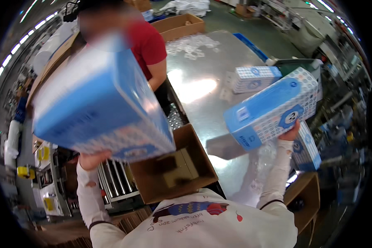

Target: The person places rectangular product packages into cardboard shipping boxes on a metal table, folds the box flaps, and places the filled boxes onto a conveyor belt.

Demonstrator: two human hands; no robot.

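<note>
Workshop floor (220, 21) is stretching behind. At left, the left hand (94, 159) is clamping the left box (91, 109) by its lower edge, probably bearing the weight from beneath. Mouth up, a carton (200, 159) is standing between the hands, perhaps for easy reach. Over the table (223, 49), the right hand (291, 131) is gripping the tilting right box (270, 109) low, presumably steadying it.
</note>
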